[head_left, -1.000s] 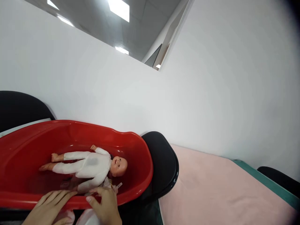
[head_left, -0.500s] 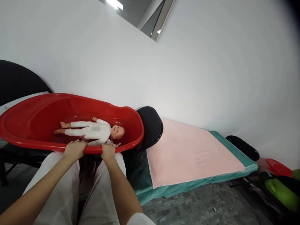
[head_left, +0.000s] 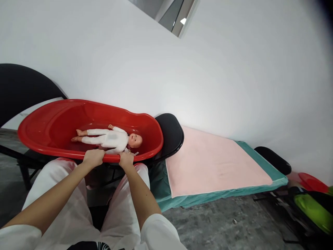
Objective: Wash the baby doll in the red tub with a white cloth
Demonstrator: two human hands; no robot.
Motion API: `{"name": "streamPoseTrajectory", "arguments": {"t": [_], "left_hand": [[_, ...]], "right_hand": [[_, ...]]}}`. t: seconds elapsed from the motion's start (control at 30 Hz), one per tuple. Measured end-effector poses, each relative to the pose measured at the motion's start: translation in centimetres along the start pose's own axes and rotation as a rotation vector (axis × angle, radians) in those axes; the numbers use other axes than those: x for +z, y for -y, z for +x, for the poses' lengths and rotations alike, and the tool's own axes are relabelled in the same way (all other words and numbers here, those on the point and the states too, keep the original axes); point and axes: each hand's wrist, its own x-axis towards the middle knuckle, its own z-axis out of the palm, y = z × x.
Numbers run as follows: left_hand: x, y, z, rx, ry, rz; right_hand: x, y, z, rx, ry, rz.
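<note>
A seated person is gripping the near rim of a red baby tub [head_left: 49, 119]; the left hand [head_left: 93, 157] and right hand [head_left: 126, 159] are both curling closed over its edge, close together. A doll [head_left: 109, 137] in white is lying on its back inside the tub, just beyond the hands; a pink towel [head_left: 215, 163] is lying on a green mat [head_left: 249, 152] to the right.

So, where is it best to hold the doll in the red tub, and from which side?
Probably under the doll's torso and head, reaching from the near rim where both hands rest. It lies on its back, lengthwise in the red tub, head toward the right.
</note>
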Motion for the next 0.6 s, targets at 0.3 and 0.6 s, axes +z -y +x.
{"name": "streamPoseTrajectory", "arguments": {"t": [0.3,0.6], "left_hand": [[0.9,0.4,0.8,0.013,0.008,0.023],[2.1,1.0,1.4,0.083,-0.022,0.075]], "right_hand": [[-0.5,-0.1,-0.2,0.011,0.058,0.006],[-0.6,-1.0,-0.5,-0.066,0.079,0.021]]}}
